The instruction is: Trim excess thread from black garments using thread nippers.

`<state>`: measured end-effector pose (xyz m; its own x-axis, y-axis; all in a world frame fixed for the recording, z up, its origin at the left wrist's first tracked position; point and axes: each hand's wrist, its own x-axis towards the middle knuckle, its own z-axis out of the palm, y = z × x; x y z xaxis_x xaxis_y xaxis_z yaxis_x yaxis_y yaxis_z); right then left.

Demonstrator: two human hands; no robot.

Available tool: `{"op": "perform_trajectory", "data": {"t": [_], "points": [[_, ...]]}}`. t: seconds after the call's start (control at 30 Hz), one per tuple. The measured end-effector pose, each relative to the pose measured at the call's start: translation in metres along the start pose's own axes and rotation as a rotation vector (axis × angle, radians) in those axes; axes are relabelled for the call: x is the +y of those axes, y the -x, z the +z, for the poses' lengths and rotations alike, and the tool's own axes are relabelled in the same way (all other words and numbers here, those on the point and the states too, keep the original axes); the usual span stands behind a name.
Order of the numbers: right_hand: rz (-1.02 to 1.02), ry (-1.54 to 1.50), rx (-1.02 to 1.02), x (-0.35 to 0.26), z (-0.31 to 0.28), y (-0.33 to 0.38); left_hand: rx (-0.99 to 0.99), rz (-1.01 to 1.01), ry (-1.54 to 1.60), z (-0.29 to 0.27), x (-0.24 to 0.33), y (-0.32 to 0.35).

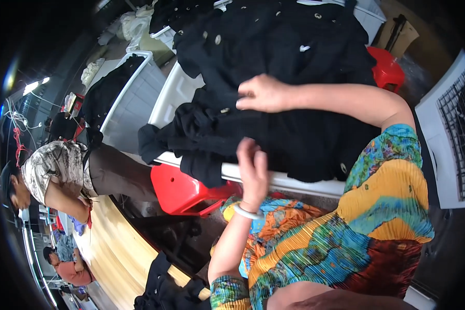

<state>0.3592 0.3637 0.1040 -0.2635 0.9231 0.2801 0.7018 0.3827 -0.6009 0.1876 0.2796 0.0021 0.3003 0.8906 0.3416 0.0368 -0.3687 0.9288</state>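
A black garment (289,137) with metal eyelets lies spread over a white plastic tub, with more black garments (274,39) heaped behind it. Above the spread cloth is my right hand (266,94), its fingers curled and slightly blurred. Dark cloth shows between thumb and fingers, and I cannot tell whether they pinch it. My left hand (253,173), with a pale bangle at the wrist, is raised at the tub's near edge. Its blurred fingers are apart and nothing shows in them. Bunched black cloth (191,126) hangs over the tub's left rim (165,98).
A red plastic stool (178,191) stands below the tub's left corner, another red stool (387,70) at the far right. Left are a grey tub (134,98) of dark garments and a wooden table (113,243). A person (62,170) bends over that table.
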Motion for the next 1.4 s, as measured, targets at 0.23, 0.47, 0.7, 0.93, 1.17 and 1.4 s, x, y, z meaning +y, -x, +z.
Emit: {"op": "perform_trajectory", "data": {"t": [0.23, 0.47, 0.7, 0.93, 1.17, 1.4], "points": [[-0.017, -0.368, -0.281, -0.080, 0.063, 0.087, 0.112, -0.665, 1.043, -0.071, 0.015, 0.011], [-0.116, -0.731, -0.529, -0.143, 0.111, 0.125, 0.159, -0.799, 0.967, -0.111, 0.021, 0.039], [-0.256, -0.564, -0.958, -0.153, 0.082, 0.118, 0.333, -0.682, 0.902, -0.140, 0.043, 0.117], [-0.286, -0.061, -0.114, -0.065, 0.065, 0.003, 0.421, -0.683, 0.820, -0.133, 0.051, 0.174], [-0.406, 0.338, -0.323, -0.027, 0.075, 0.000, 0.404, -0.648, 0.908, -0.127, 0.039, 0.218], [-0.231, 0.387, -0.603, -0.049, 0.026, 0.054, 0.473, -0.925, 0.888, -0.125, -0.016, 0.223]]}}
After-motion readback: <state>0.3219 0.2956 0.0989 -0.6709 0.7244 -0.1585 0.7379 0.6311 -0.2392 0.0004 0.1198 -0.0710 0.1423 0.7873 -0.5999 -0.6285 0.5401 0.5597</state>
